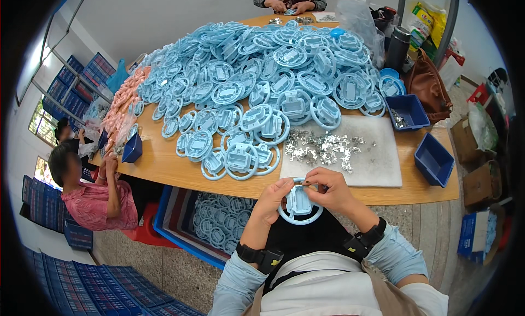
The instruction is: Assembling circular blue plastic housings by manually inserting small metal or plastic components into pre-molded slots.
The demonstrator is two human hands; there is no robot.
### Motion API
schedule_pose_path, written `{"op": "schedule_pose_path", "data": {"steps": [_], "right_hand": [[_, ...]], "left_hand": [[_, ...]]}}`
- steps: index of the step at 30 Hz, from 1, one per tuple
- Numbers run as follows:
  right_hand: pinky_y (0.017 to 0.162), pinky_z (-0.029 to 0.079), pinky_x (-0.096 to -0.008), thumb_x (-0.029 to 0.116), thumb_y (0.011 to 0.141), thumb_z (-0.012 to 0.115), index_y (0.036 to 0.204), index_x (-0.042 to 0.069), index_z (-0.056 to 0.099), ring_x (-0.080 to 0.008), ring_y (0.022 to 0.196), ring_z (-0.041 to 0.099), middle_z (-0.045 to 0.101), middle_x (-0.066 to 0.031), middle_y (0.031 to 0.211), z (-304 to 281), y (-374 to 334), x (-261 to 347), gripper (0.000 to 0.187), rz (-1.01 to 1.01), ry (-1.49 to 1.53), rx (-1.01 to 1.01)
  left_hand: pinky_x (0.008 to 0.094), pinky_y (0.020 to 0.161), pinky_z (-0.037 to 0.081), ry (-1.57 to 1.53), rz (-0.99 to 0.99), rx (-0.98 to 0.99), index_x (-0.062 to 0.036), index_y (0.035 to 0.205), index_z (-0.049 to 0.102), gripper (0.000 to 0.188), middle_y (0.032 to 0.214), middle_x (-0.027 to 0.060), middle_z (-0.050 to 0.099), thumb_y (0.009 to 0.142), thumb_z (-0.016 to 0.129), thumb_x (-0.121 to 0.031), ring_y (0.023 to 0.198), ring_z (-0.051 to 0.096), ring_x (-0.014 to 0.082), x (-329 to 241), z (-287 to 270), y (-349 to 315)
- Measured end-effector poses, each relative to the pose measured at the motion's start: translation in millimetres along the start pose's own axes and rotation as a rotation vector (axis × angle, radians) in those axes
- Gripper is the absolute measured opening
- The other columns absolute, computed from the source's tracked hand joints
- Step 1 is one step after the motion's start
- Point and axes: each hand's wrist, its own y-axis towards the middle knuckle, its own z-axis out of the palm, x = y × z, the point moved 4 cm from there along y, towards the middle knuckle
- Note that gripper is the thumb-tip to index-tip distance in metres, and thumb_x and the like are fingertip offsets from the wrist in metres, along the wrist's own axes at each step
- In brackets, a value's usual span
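Note:
Above my lap, just off the table's near edge, a light blue round plastic part (299, 202) with a boxy centre is held upright. My left hand (270, 200) grips its left rim between thumb and fingers. At the part's upper right, my right hand (331, 189) is closed in a pinch against it. Whatever small thing those fingers hold is too small to make out. Right beyond my hands, small shiny metal clips (322, 150) lie scattered on a white board (378, 171). A big heap of the same blue parts (257, 70) covers the table behind.
Two blue bins (407, 111) (434, 159) stand at the table's right, beside a brown bag (429, 89) and a dark flask (397, 47). Below the table, a crate (164, 220) holds more blue parts. One person (104, 190) sits left by pink parts (121, 100); another (289, 0) works opposite.

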Motion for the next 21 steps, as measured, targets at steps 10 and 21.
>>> {"op": "schedule_pose_path", "data": {"steps": [10,21], "right_hand": [[0.05,0.04,-0.0236,0.006,0.072,0.065,0.09,0.004,0.067,-0.0115,0.057,0.052,0.057,-0.0048,0.074,6.3,-9.8,5.3,0.018,-0.067,-0.235,-0.067],[0.055,0.042,-0.0294,0.007,0.076,0.061,0.101,0.004,0.061,-0.0217,0.063,0.053,0.052,-0.01,0.071,15.8,5.3,-11.8,0.025,0.007,-0.297,-0.097]], "left_hand": [[0.014,0.046,0.037,0.036,0.08,-0.169,-0.0047,0.103,0.056,0.026,0.075,-0.0039,0.057,0.082,0.065,-0.018,0.057,0.049,-0.0005,-7.7,16.6,-10.2],[0.0163,0.052,0.038,0.057,0.203,-0.185,-0.0042,0.108,0.051,0.032,0.082,-0.0016,0.057,0.079,0.065,-0.01,0.064,0.05,0.0031,-6.7,12.2,-10.6]]}}
